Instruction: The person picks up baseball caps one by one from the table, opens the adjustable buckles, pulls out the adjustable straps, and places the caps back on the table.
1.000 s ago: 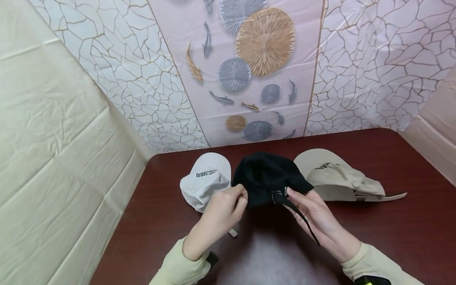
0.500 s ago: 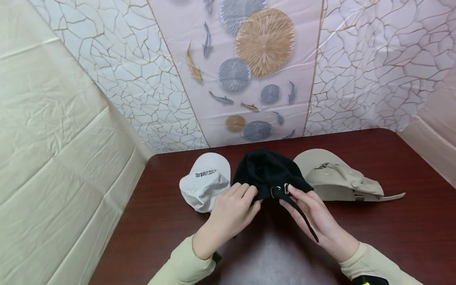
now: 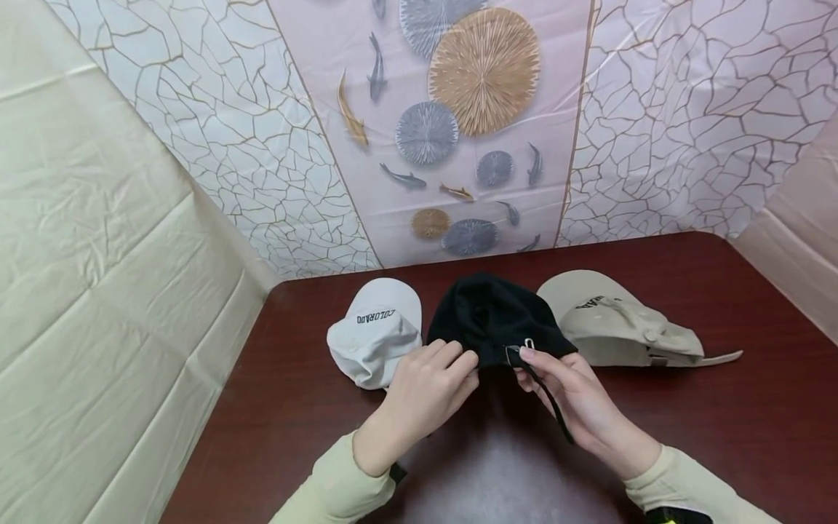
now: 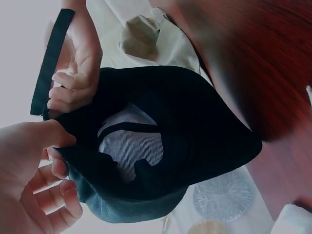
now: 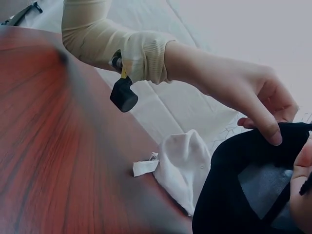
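Both hands hold a black baseball cap (image 3: pixel 491 313) up over the table, its back edge toward me. My left hand (image 3: pixel 428 397) pinches the rim at the left, thumb on the inside in the left wrist view. At the right, my right hand (image 3: pixel 583 400) grips the rim beside the metal buckle (image 3: pixel 529 343), its thumb pressed on the black strap (image 3: pixel 555 411). The strap's loose end hangs down below that hand. Seen from the left wrist, the cap's striped lining (image 4: pixel 131 146) shows through the opening, and the brim points away from the hands.
A white cap (image 3: pixel 376 335) marked COLORADO lies behind the left hand. To the right is a beige cap (image 3: pixel 622 324) with its strap (image 3: pixel 716 359) sticking out. The dark red table (image 3: pixel 740 437) ends at a patterned cloth backdrop (image 3: pixel 484 160).
My left hand has moved right along the cap's rim, closer to the buckle. The right thumb has shifted left onto the strap, and the strap's hanging end has swung left.
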Demonstrator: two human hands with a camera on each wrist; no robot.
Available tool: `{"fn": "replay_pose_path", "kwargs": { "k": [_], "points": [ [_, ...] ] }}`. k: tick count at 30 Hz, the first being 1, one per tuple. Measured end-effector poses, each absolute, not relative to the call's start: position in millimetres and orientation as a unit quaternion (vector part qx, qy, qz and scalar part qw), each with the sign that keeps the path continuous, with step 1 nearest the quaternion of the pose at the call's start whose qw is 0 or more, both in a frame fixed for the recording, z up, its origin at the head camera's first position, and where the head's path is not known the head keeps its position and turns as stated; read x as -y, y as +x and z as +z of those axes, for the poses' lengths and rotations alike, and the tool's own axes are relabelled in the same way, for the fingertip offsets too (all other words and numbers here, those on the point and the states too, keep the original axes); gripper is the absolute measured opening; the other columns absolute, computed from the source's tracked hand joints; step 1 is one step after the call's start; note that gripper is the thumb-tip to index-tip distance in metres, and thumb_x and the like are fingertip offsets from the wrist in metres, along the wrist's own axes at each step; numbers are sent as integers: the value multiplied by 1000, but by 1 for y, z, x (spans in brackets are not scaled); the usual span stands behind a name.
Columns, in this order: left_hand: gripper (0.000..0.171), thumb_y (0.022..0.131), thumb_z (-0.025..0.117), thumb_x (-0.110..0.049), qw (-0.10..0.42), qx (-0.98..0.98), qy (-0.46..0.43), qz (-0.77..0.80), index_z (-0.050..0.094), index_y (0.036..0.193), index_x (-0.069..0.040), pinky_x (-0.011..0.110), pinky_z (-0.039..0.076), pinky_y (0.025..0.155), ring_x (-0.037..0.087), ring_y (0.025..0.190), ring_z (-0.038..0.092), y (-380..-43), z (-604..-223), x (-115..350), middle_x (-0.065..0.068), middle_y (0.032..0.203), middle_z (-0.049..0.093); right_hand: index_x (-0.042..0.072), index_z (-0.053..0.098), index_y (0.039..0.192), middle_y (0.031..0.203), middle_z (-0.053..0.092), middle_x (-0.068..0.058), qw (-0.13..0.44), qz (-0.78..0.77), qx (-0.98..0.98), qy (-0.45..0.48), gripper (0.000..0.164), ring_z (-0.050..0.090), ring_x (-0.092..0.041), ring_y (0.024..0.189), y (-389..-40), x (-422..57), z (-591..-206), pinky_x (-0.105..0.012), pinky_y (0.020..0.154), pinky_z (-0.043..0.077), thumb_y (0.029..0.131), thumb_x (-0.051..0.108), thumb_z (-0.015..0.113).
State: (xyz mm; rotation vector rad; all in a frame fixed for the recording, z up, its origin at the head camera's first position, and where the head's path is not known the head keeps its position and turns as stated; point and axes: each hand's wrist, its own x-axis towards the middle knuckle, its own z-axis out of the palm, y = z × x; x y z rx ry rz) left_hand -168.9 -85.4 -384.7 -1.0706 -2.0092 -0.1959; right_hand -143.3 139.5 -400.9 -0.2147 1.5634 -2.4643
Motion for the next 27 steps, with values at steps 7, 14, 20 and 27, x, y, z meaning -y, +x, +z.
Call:
{"fn": "replay_pose_path", "kwargs": {
  "k": [7,14,20,27],
  "points": [
    [14,88,61,-9,404,802,-430,-93,56,76,-14,18,30,49,10,58,40,-168,-385,91,-4,68,40,9,79,84,86,70,1,110,-835,-533,-88,33,63,-11,76,-144,-141,-403,-24,76,50,104,9,52],
    [17,86,62,-8,395,805,-432,-97,54,73,-15,19,29,50,11,58,37,-164,-388,92,-6,66,40,8,78,88,89,70,0,134,-858,-485,-105,35,63,-9,82,-143,-138,-404,-22,79,52,106,11,49],
    [18,85,68,-11,373,811,-443,-81,56,73,-17,19,36,50,10,58,42,-158,-395,88,-7,66,44,4,76,94,89,70,-2,164,-895,-383,-158,39,63,-10,85,-142,-132,-407,-21,79,52,109,8,40],
    [17,84,68,-9,369,828,-412,-90,56,75,-16,19,33,49,11,59,41,-162,-395,95,-7,68,42,1,76,95,89,71,-4,167,-908,-349,-159,39,64,-11,83,-144,-134,-404,-21,79,52,108,6,40]
  ]
}}
